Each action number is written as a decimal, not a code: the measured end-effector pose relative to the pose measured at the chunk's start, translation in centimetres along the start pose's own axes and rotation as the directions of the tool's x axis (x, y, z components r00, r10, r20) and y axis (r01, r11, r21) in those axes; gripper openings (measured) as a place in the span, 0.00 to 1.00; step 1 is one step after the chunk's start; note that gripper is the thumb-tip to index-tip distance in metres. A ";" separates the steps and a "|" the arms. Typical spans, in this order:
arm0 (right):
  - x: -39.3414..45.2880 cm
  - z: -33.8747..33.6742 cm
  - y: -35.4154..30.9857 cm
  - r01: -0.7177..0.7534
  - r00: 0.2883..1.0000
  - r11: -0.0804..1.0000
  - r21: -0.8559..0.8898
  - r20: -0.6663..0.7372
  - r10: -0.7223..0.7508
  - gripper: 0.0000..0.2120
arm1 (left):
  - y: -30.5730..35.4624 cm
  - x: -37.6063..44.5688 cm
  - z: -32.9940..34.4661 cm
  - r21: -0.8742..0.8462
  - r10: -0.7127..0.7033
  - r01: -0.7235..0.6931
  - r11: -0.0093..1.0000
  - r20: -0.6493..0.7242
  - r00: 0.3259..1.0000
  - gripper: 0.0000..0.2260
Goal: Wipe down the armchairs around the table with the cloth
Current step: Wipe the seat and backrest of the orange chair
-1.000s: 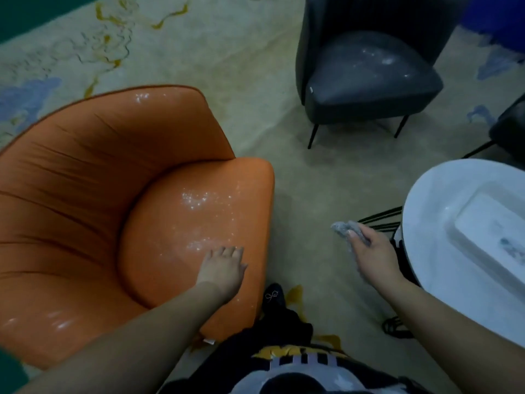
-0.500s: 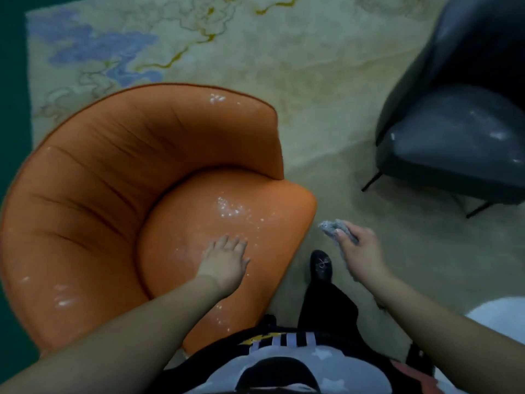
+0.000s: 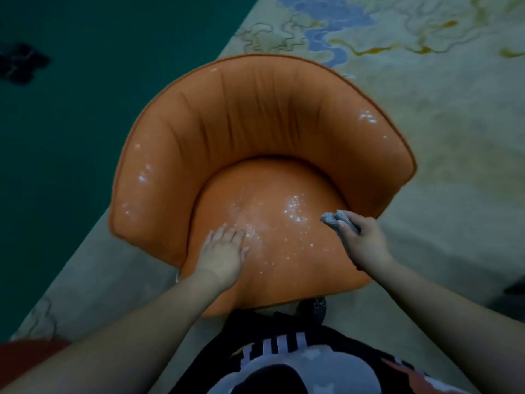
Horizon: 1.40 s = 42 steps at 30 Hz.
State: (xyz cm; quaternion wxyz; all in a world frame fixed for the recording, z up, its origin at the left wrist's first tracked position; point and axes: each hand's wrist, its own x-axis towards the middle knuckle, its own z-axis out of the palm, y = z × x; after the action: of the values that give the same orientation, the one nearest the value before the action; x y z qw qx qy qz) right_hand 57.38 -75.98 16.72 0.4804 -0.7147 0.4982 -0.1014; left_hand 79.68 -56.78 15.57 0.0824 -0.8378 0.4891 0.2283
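Note:
An orange armchair [image 3: 255, 132] fills the middle of the head view, its curved back away from me. White specks are scattered over its seat cushion [image 3: 284, 237] and along the arms. My left hand [image 3: 224, 251] rests flat on the left part of the seat, fingers straight. My right hand [image 3: 363, 243] hovers over the seat's right edge and grips a bunched grey cloth [image 3: 333, 218] that sticks out past the fingers.
A pale patterned carpet [image 3: 426, 81] lies under and right of the chair. Dark green floor [image 3: 71, 123] spreads at the left. A dark shoe [image 3: 315, 305] shows just below the seat front. Something orange [image 3: 34, 345] peeks in at the lower left.
My view has swung left, so the orange chair is now centred and the grey chair and white table are out of sight. My right hand with the cloth has moved over the seat.

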 end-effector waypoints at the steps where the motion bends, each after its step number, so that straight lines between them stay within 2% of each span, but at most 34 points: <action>1: 0.3 0.3 -0.3 0.018 0.999 1.000 -0.013 0.032 -0.018 0.09 | 0.1 -0.4 0.1 -0.032 -0.035 0.034 0.999 -0.016 0.999 0.23; 4: 0.8 1.7 -1.5 -0.012 0.990 1.000 0.007 0.140 0.011 0.13 | 0.2 -1.4 0.3 -0.150 -0.118 0.108 0.983 -0.058 0.991 0.22; 6: 0.8 2.7 -2.5 -0.052 0.972 0.994 0.100 0.233 0.028 0.13 | 0.3 -1.6 0.1 -0.333 -0.148 0.109 0.937 -0.095 0.984 0.22; 7: 0.8 3.3 -3.0 -0.081 0.961 0.985 0.149 0.272 0.037 0.14 | 0.4 -1.6 -0.2 -0.464 -0.177 0.108 0.879 -0.109 0.978 0.21; 9: 0.9 4.6 -4.0 -0.147 0.946 0.966 0.214 0.316 0.074 0.16 | 1.0 -1.4 -0.8 -0.722 -0.248 0.109 0.683 -0.089 0.965 0.18; 12: 0.9 7.4 -5.2 -0.251 0.920 0.917 0.310 0.371 0.127 0.16 | 1.8 -0.7 -1.7 -0.910 -0.230 0.145 0.388 0.057 0.972 0.14; 15: 0.6 10.0 -6.7 -0.349 0.894 0.852 0.389 0.411 0.179 0.14 | 1.9 -0.3 -2.0 -0.940 -0.224 0.158 0.303 0.091 0.970 0.14; 17: 0.4 11.3 -7.7 -0.362 0.881 0.834 0.417 0.444 0.160 0.10 | 1.5 -0.2 -2.1 -0.952 -0.268 0.169 0.254 0.099 0.958 0.13; 21: 0.1 12.6 -8.5 -0.417 0.843 0.768 0.485 0.522 0.128 0.05 | -0.5 0.1 -2.2 -0.981 -0.331 0.169 0.093 0.130 0.935 0.12; 24: 0.7 12.8 -8.2 -0.479 0.823 0.701 0.528 0.548 0.150 0.07 | -2.3 0.8 -1.9 -0.979 -0.288 0.191 0.073 0.163 0.944 0.06; 27: 1.5 13.3 -7.7 -0.517 0.810 0.668 0.536 0.560 0.177 0.09 | -3.2 1.1 -1.5 -0.975 -0.237 0.219 -0.037 0.221 0.946 0.05; 30: 2.5 14.0 -7.2 -0.529 0.798 0.668 0.523 0.576 0.180 0.10 | -3.6 1.5 -1.0 -0.964 -0.274 0.236 -0.122 0.261 0.926 0.05; 33: 3.9 14.1 -6.6 -0.552 0.759 0.670 0.497 0.632 0.156 0.12 | -4.0 2.2 -0.2 -0.971 -0.361 0.203 -0.129 0.237 0.902 0.02; 36: 5.6 14.1 -5.6 -0.542 0.614 0.766 0.345 0.785 0.081 0.20 | -4.1 3.6 1.0 -0.982 -0.365 0.186 -0.040 0.188 0.912 0.11; 38: 6.7 14.7 -4.8 -0.518 0.543 0.815 0.259 0.836 0.079 0.21 | -4.1 4.7 1.8 -0.985 -0.350 0.168 0.028 0.148 0.925 0.15; 40: 8.0 15.5 -3.7 -0.507 0.538 0.830 0.233 0.838 0.092 0.18 | -4.2 6.1 2.7 -0.986 -0.360 0.158 0.059 0.127 0.924 0.16; 42: 9.6 16.4 -2.6 -0.496 0.569 0.833 0.243 0.816 0.101 0.17 | -4.4 7.5 3.7 -0.985 -0.391 0.153 0.080 0.110 0.914 0.14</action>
State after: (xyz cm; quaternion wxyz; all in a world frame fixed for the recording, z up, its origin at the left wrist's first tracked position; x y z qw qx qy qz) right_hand 73.78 -74.01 7.06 0.8071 -0.4576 0.3211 0.1898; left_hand 85.41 -59.05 8.47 -0.4882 -0.7767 0.0592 0.3936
